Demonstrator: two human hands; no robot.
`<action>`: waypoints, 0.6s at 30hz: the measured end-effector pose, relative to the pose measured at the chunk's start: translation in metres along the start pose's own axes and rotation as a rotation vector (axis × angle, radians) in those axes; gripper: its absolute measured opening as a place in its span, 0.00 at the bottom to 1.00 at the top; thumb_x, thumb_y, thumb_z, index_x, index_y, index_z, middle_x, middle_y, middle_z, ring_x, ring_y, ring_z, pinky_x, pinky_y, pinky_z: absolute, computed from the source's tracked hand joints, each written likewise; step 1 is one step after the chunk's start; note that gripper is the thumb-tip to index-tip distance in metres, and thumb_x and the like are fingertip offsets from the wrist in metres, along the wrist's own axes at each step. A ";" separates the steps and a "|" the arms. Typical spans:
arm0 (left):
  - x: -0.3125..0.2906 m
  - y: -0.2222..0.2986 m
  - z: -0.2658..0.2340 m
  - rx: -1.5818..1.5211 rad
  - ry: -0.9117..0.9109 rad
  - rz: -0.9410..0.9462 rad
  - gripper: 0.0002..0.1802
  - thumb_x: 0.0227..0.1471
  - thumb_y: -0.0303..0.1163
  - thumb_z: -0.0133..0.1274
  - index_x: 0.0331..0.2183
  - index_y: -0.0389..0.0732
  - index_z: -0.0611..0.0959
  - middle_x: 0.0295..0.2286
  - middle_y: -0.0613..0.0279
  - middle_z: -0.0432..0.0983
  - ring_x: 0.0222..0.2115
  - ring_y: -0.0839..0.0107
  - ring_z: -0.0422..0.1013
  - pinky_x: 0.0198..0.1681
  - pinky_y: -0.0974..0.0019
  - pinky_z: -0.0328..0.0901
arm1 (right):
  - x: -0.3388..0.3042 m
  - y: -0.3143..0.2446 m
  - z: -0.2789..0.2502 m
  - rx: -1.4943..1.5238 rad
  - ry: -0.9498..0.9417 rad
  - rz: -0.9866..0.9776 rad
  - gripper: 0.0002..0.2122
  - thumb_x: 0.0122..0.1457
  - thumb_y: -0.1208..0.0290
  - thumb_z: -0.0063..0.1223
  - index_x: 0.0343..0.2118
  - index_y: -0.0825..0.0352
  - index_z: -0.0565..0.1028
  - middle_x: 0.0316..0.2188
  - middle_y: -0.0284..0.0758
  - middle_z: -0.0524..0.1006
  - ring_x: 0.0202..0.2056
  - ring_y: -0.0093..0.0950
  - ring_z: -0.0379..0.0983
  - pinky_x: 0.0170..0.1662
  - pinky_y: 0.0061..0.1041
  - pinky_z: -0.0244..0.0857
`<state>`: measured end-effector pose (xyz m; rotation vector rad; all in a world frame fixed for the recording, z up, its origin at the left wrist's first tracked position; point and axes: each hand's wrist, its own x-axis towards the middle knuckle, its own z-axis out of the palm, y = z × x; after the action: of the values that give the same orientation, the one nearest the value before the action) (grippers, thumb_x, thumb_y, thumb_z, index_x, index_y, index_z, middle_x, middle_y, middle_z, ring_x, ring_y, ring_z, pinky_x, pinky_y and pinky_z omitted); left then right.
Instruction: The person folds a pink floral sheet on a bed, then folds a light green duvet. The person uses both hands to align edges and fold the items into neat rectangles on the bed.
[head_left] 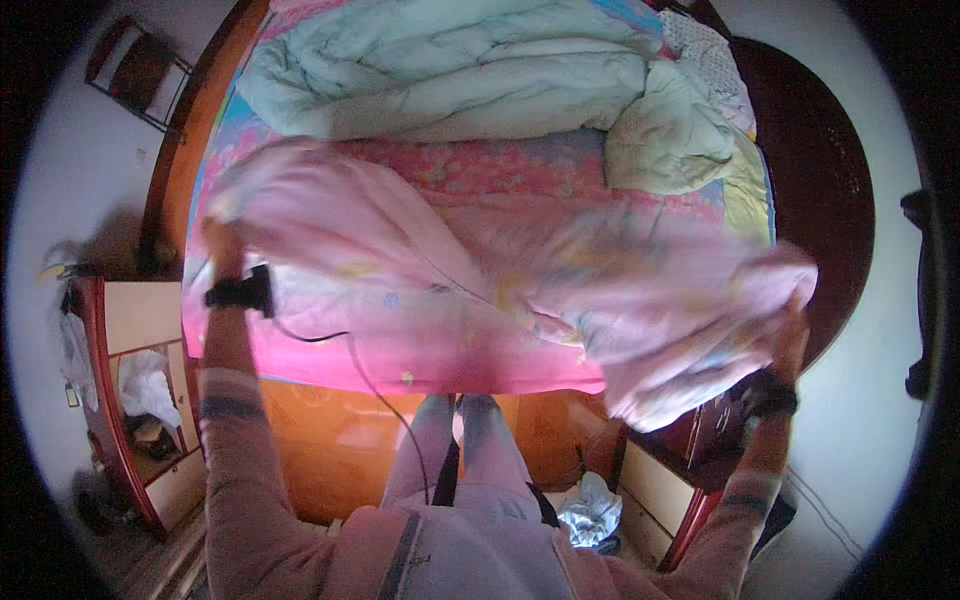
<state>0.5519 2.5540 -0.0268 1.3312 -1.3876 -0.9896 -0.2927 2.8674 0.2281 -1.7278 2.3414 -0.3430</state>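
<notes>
A light pink patterned bed cover (640, 285) spreads across the near half of the bed, twisted in the middle and smeared by motion. My left hand (222, 238) is closed on its left end, out over the bed's left side. Far to the right, my right hand (796, 312) grips the opposite end, raised past the bed's right edge. Fingers of both hands are blurred. Beneath the cover lies a brighter pink floral bed sheet (420, 370). Each wrist wears a dark band; a thin cable (385, 400) runs from the left one toward my body.
A pale green quilt (450, 75) lies bunched at the far side, with its folded corner near a white dotted pillow (705, 50). A dark round table (815, 180) adjoins the bed's right side. Cabinets stand left (150, 400) and right (655, 495). A chair (145, 70) is far left.
</notes>
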 end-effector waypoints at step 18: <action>-0.224 -0.047 0.123 -0.482 -0.112 -0.602 0.27 0.54 0.43 0.48 0.52 0.46 0.62 0.44 0.59 0.64 0.47 0.62 0.64 0.50 0.52 0.63 | -0.030 0.165 -0.008 -0.755 0.091 -0.271 0.11 0.56 0.73 0.41 0.41 0.62 0.72 0.35 0.35 0.75 0.36 0.32 0.71 0.37 0.30 0.67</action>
<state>0.4368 2.7660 -0.1217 1.3483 -0.7420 -1.6955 -0.4362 2.9434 0.1854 -2.3929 2.4751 0.5129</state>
